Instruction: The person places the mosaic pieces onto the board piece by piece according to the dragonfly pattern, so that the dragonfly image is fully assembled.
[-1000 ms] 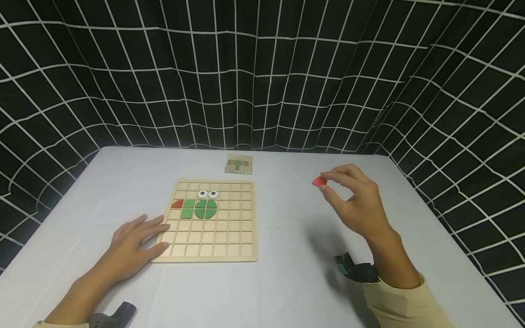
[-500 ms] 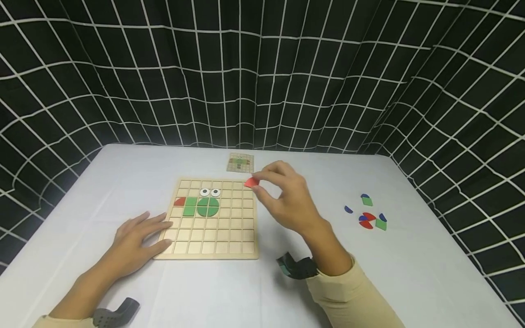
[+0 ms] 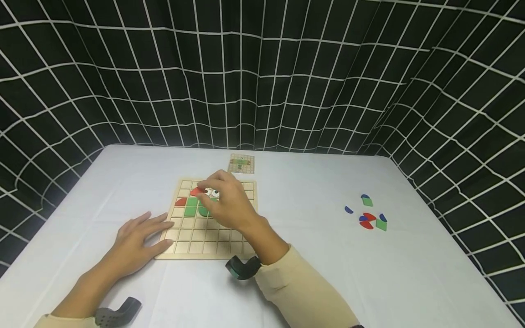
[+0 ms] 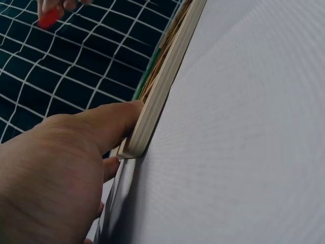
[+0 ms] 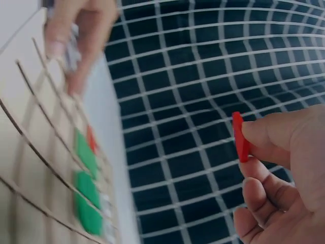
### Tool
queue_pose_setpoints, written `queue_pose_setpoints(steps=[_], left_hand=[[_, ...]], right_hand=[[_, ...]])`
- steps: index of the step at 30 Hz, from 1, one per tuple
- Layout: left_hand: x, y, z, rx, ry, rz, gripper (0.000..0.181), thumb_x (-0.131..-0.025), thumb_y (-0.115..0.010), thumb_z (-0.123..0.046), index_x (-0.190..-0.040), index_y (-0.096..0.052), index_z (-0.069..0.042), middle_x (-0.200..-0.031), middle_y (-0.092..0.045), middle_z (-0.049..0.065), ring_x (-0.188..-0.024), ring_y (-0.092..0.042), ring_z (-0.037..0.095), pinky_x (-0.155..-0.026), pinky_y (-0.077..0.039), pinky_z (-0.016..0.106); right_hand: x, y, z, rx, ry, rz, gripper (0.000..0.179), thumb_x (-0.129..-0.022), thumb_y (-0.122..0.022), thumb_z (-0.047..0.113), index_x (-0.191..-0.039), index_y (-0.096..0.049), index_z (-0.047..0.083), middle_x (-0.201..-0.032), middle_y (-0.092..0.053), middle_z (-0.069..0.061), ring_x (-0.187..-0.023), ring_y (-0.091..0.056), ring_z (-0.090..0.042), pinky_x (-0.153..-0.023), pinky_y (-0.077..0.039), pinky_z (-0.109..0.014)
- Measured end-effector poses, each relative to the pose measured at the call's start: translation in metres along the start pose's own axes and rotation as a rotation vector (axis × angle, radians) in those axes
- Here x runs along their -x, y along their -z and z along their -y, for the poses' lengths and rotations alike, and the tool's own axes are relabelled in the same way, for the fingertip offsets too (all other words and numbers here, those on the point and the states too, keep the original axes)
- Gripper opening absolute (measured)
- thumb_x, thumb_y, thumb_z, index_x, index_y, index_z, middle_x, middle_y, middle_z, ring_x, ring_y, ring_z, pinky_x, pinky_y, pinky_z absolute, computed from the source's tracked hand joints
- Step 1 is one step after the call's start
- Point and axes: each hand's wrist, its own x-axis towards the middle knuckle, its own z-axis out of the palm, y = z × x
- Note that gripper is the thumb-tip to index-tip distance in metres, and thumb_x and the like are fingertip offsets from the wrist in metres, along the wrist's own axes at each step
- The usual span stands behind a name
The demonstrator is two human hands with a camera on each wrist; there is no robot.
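A square wooden grid board (image 3: 197, 247) lies on the white table. My right hand (image 3: 230, 200) is over its upper part, thumb and finger pinching a red quarter-circle piece (image 3: 195, 191). The right wrist view shows that red piece (image 5: 240, 137) raised off the board. On the board sit another red piece (image 3: 180, 201), green squares (image 3: 190, 206), a green circle (image 3: 203, 211) partly hidden by my hand, and white eye pieces (image 3: 215, 193). My left hand (image 3: 137, 239) rests along the board's left edge with fingers spread; in the left wrist view its thumb (image 4: 119, 114) touches the rim.
A small pattern card (image 3: 241, 163) lies behind the board. To the right are loose pieces: red ones (image 3: 366, 224), green ones (image 3: 381, 224) and blue half-circles (image 3: 348, 209). A dark curtain with a white grid (image 3: 205, 82) surrounds the table's back and sides.
My right hand has carried the red piece leftward from the table's right side to above the board's upper left. The loose pieces it covered are now visible. My left hand stays at the board's edge.
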Motion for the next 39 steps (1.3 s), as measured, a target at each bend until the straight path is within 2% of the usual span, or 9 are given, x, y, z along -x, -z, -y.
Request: queue_pose_setpoints(steps=[6, 14, 18, 24, 32, 39], left_hand=[[-0.001, 0.0, 0.001, -0.002, 0.001, -0.014, 0.044, -0.087, -0.068, -0.043, -0.124, -0.064, -0.02, -0.141, -0.052, 0.014, -0.135, -0.03, 0.046, -0.107, -0.011, 0.069], [-0.001, 0.001, 0.001, -0.009, 0.001, -0.006, 0.044, -0.087, -0.068, -0.043, -0.125, -0.063, -0.021, -0.141, -0.051, 0.012, -0.136, -0.029, 0.045, -0.108, -0.012, 0.068], [0.0, 0.001, 0.0, -0.002, 0.0, -0.008, 0.043, -0.087, -0.068, -0.041, -0.124, -0.063, -0.021, -0.141, -0.052, 0.012, -0.136, -0.029, 0.046, -0.108, -0.011, 0.068], [0.001, 0.001, 0.001, 0.005, 0.002, -0.005, 0.043, -0.087, -0.068, -0.041, -0.124, -0.063, -0.021, -0.141, -0.052, 0.011, -0.136, -0.029, 0.045, -0.108, -0.011, 0.068], [0.001, 0.002, -0.001, 0.012, 0.008, 0.002, 0.043, -0.087, -0.067, -0.042, -0.124, -0.063, -0.021, -0.141, -0.051, 0.012, -0.136, -0.028, 0.046, -0.107, -0.01, 0.069], [0.001, 0.003, -0.001, 0.007, 0.014, 0.004, 0.043, -0.087, -0.068, -0.041, -0.124, -0.063, -0.02, -0.142, -0.051, 0.012, -0.137, -0.028, 0.045, -0.108, -0.011, 0.068]], right_hand=[[-0.012, -0.037, -0.003, 0.03, -0.106, 0.108, 0.018, -0.09, -0.065, 0.019, -0.105, -0.073, 0.015, -0.104, -0.064, 0.002, -0.103, -0.056, -0.012, -0.088, -0.046, -0.021], [-0.019, -0.067, -0.007, 0.06, -0.188, 0.198, 0.018, -0.09, -0.065, 0.022, -0.106, -0.074, 0.018, -0.105, -0.064, 0.004, -0.103, -0.055, -0.012, -0.09, -0.046, -0.023], [-0.02, -0.076, -0.01, 0.131, -0.172, 0.249, 0.016, -0.091, -0.065, 0.025, -0.103, -0.074, 0.02, -0.105, -0.064, 0.005, -0.099, -0.053, -0.011, -0.084, -0.046, -0.021], [-0.021, -0.085, -0.012, 0.256, -0.127, 0.316, 0.024, -0.09, -0.066, 0.025, -0.112, -0.072, 0.021, -0.106, -0.064, 0.007, -0.091, -0.05, -0.01, -0.072, -0.041, -0.018], [-0.023, -0.09, -0.014, 0.314, -0.106, 0.343, 0.025, -0.089, -0.066, 0.024, -0.114, -0.072, 0.021, -0.101, -0.065, 0.007, -0.092, -0.053, -0.009, -0.073, -0.043, -0.017], [-0.022, -0.094, -0.014, 0.335, -0.115, 0.355, 0.027, -0.09, -0.065, 0.024, -0.116, -0.071, 0.021, -0.105, -0.064, 0.006, -0.094, -0.053, -0.01, -0.075, -0.045, -0.019]])
